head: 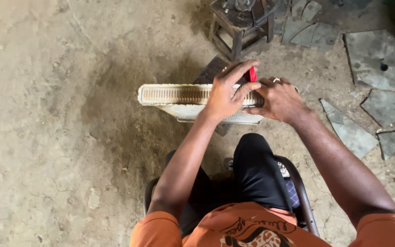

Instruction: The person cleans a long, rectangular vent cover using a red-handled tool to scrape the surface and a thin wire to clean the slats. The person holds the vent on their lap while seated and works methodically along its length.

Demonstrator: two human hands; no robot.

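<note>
Hands (252,93) — both on finned radiator (174,96), red tool (253,74) between

Soft daylight, sharp focus, dark top-right corner, slight wide-angle stretch.

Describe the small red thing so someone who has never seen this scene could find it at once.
Find the long, pale finned radiator standing on edge on the dirt floor, in front of the seated person's knees. At its right end both hands meet; the red tool pokes up between the left hand and right hand, the only bright red thing there.

Dirt floor (46,137) carries a finned radiator (174,98), wooden stool (241,23), stone slabs (376,59).
</note>
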